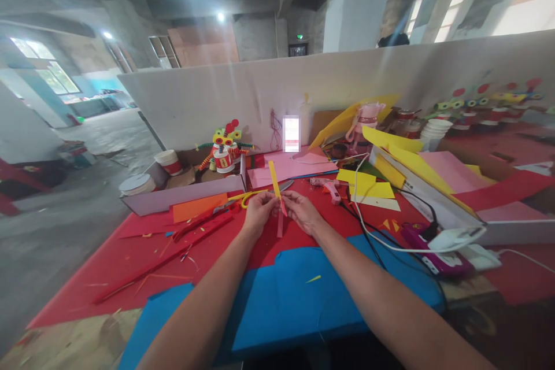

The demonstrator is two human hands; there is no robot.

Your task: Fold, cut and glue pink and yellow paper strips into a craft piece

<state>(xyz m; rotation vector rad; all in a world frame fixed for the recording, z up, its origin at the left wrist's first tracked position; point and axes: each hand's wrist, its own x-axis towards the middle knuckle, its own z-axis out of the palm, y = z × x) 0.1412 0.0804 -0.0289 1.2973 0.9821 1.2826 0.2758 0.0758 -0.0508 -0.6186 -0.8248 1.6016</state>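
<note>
In the head view, my left hand (260,212) and my right hand (304,214) meet over the red table cover. Both are closed in a pinch on paper strips between them. A yellow paper strip (274,178) rises above the fingertips, and a pink paper strip (280,226) hangs below. The fingers hide how the two strips meet. Just beyond my left hand lie yellow-handled scissors (245,201), with their blades pointing away to the right. To the right of my hands lies a pink glue gun (327,188).
Blue sheets (295,295) cover the near edge. Pink paper (299,163) and yellow paper pieces (370,187) lie behind. A purple power strip (427,248) with white cables sits right, beside a paper-filled box (416,191). A paper-cup robot figure (224,159) stands in the left tray (186,195).
</note>
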